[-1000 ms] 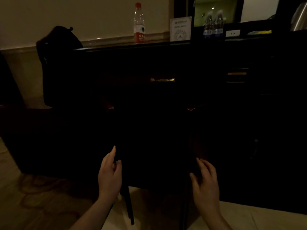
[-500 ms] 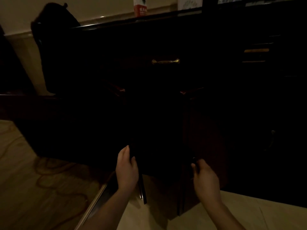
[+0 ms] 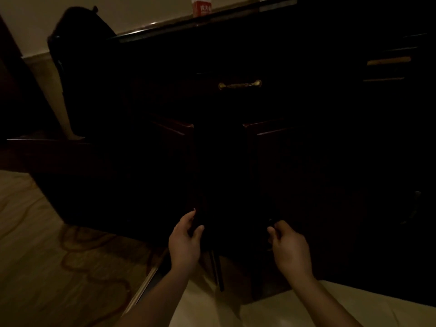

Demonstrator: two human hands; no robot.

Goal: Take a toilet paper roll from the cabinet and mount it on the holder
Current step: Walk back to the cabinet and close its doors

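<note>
Two hands at the two doors of a dark cabinet (image 3: 236, 55).

The left hand (image 3: 185, 241) grips the left door (image 3: 179, 161) by its edge; the right hand (image 3: 289, 246) pinches the right door (image 3: 295, 173) near its knob. Between the doors the gap is black, its contents unreadable; no toilet paper roll shows. One brass handle (image 3: 240, 85) sits above the gap, one bottle (image 3: 201, 5) on top.

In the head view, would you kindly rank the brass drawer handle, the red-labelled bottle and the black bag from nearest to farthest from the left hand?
From the left hand, which grips the left cabinet door:
1. Brass drawer handle, directly above on the drawer front.
2. Black bag, upper left, beside the cabinet.
3. Red-labelled bottle, on the countertop at the top edge.
</note>
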